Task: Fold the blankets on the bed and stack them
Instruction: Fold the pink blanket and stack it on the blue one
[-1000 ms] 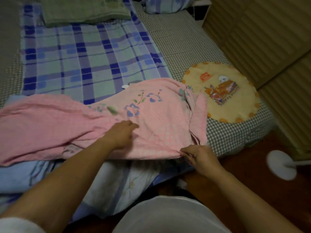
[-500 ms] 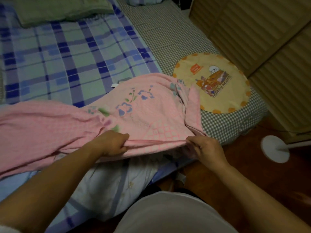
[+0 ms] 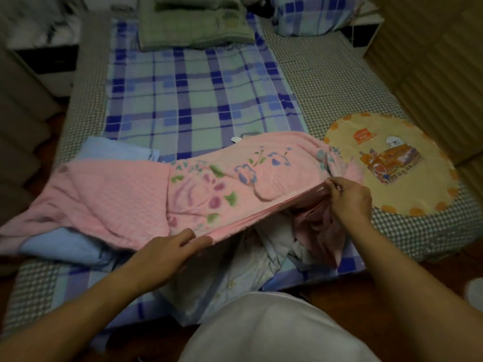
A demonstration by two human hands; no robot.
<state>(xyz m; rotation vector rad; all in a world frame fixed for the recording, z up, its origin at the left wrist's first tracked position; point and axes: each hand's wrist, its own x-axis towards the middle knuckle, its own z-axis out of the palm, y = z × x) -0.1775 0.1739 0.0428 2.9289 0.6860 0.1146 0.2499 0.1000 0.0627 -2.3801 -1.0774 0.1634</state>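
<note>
Both hands have lifted the pink blanket's (image 3: 162,194) near edge off the bed (image 3: 326,82). Its left end is blurred. Left hand (image 3: 167,250) holds the edge with thumb on top and fingers hidden beneath; right hand (image 3: 349,195) pinches it higher, at 3 o'clock. Pink, flowered, partly folded, it covers a blue blanket (image 3: 65,244). A green blanket (image 3: 193,24) lies folded at 12 o'clock, a round mat (image 3: 392,163) at 3.

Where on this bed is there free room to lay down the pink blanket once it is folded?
The widest free patch is the blue plaid sheet, between the green folded blanket and the pink flowered blanket. The checked mattress behind the round yellow cushion is also free. The near edge is crowded: light blue blanket, white bedding.
</note>
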